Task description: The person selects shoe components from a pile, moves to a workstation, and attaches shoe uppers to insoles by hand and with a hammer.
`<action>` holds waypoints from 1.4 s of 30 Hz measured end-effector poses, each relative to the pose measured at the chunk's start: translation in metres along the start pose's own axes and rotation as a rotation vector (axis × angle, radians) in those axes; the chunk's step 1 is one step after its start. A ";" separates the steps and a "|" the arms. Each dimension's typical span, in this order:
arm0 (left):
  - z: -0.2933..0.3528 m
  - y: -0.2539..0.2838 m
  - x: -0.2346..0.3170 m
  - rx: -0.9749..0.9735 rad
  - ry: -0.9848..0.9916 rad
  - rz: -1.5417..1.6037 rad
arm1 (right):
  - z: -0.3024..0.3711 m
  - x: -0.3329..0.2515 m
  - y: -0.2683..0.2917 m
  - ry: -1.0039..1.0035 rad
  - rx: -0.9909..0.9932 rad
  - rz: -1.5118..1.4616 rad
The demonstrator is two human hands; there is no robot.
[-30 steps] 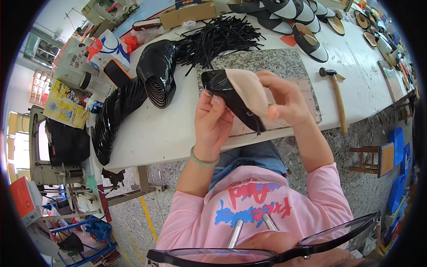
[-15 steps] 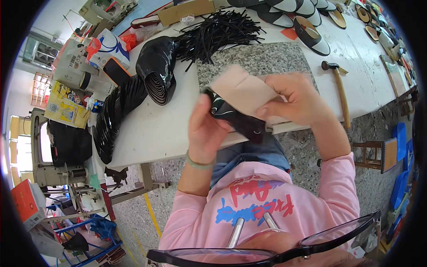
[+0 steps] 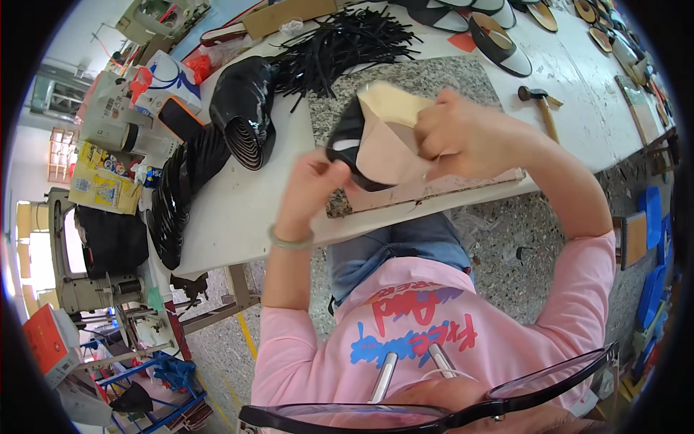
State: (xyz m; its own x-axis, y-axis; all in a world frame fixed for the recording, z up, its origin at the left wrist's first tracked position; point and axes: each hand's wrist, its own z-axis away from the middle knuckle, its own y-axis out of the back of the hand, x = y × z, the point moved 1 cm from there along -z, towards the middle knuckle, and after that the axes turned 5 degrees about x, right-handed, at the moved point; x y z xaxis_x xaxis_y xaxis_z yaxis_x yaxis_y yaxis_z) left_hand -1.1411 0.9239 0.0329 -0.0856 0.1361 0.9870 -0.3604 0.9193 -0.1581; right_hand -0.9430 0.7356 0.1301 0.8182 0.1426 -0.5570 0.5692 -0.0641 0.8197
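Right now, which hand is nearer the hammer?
Right. The right hand grips the beige shoe piece just left of the hammer; the left hand holds that piece's far side.

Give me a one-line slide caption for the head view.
Both hands, left hand and right hand, hold a beige shoe piece with black strap above a stone slab.

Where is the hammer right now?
In the head view, the hammer lies untouched on the white table, at the person's right, just beyond the granite slab and the right hand.
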 end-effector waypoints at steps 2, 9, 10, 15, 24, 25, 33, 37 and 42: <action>-0.015 -0.019 0.053 0.146 -0.311 -0.386 | -0.004 -0.007 -0.014 0.172 -0.092 0.138; -0.058 -0.056 0.073 -0.227 -0.615 -0.431 | 0.001 -0.027 0.030 -0.017 -0.221 -0.115; -0.062 -0.064 0.068 -0.507 -0.412 -0.327 | 0.003 -0.025 0.037 -0.051 -0.205 -0.164; -0.065 -0.072 0.076 -0.629 -0.248 -0.220 | 0.014 0.001 0.033 -0.140 -0.029 0.085; -0.058 -0.071 -0.007 -0.525 -0.979 -1.697 | 0.039 0.061 -0.103 0.110 0.322 0.736; -0.049 -0.075 -0.011 -0.525 -0.991 -1.689 | 0.040 0.062 -0.106 0.111 0.318 0.722; -0.082 -0.058 -0.006 -0.345 -0.056 -1.308 | 0.019 0.072 -0.092 -0.293 0.350 0.297; -0.093 -0.064 -0.002 -0.459 -0.024 -1.393 | 0.006 0.078 -0.084 -0.462 0.158 0.236; -0.094 -0.071 0.003 -0.457 0.062 -1.434 | -0.001 0.075 -0.077 -0.503 0.042 0.269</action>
State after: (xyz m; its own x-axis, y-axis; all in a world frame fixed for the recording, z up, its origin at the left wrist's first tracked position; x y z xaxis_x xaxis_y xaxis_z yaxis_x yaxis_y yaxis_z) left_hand -1.0289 0.8940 0.0501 0.1208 -0.9482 0.2937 0.2111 0.3137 0.9258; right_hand -0.9256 0.7522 0.0255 0.8666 -0.3715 -0.3330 0.3301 -0.0734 0.9411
